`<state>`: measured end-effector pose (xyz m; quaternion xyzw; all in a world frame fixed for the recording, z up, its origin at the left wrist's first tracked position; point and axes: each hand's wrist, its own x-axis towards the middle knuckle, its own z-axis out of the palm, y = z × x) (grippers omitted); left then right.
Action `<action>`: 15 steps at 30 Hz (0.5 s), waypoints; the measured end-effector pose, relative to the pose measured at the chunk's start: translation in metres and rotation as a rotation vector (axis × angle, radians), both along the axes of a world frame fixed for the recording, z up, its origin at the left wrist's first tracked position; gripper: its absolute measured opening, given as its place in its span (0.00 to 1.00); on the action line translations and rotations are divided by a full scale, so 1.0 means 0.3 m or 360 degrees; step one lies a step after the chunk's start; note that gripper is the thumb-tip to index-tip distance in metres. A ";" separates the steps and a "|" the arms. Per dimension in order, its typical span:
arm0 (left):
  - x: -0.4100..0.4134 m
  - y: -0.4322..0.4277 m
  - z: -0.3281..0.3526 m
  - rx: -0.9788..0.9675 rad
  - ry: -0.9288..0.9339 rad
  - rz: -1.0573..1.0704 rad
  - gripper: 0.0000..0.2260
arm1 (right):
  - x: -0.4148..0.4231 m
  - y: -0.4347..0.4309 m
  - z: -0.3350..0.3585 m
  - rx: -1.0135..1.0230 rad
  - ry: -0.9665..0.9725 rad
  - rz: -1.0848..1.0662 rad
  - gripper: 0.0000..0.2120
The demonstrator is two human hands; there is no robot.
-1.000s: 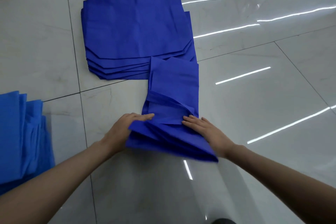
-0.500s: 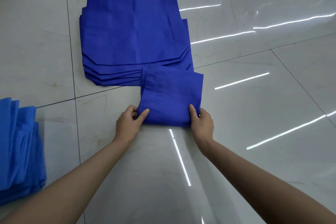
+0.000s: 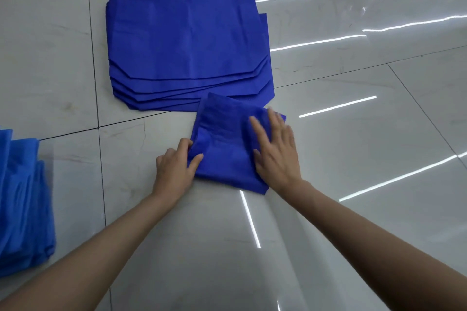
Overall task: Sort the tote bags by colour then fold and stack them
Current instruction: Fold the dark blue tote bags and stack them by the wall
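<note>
Left hand pinching folded tote bag edge, right hand pressing flat on it

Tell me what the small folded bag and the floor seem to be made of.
Folded bag: looks like thin non-woven fabric, matte royal blue, with soft creases and no visible weave; the exact fibre is unclear. Floor: glossy polished tile, ceramic or stone with faint marble-like veining, shown by dark joint lines and sharp light reflections.

Folded blue tote bag, left hand pinching, right hand flat on top
</note>
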<state>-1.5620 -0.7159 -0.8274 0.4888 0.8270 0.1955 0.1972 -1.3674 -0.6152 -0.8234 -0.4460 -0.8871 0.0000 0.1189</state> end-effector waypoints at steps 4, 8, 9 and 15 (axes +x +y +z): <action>-0.102 0.023 0.018 -0.0110 0.0357 -0.0271 0.16 | -0.041 0.063 0.013 -0.0258 -0.0329 0.0406 0.27; -0.093 0.061 0.017 0.0012 0.0779 -0.0111 0.20 | -0.058 0.086 -0.037 -0.0569 -0.0331 0.0258 0.32; -0.049 0.065 0.007 0.0086 0.0822 -0.0103 0.21 | -0.058 0.074 -0.056 -0.0519 -0.0277 0.0233 0.31; 0.177 0.038 -0.092 -0.0072 0.0544 0.0014 0.25 | -0.083 0.100 -0.096 -0.0061 -0.0155 0.0224 0.23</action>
